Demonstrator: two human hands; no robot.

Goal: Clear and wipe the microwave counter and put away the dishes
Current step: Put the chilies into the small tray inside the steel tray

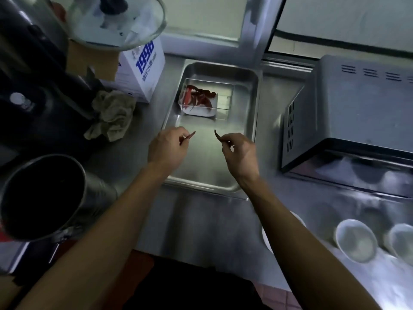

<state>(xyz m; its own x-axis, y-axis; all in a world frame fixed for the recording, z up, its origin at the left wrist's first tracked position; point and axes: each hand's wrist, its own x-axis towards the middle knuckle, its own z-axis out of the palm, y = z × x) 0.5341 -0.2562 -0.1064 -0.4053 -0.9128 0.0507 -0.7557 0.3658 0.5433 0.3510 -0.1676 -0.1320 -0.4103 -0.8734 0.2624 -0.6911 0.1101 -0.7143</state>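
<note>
A shallow steel tray lies on the steel counter, left of the microwave. At the tray's far end sits a clear plastic box holding several dried red chillies. My left hand hovers over the tray's near left part, its fingertips pinching one dried chilli. My right hand is over the tray's middle, pinching another dried chilli. A crumpled brownish rag lies on the counter left of the tray.
Two white bowls stand on the counter at right, in front of the microwave; a white plate's edge shows under my right forearm. A steel pot is at left, a white carton and a glass lid behind.
</note>
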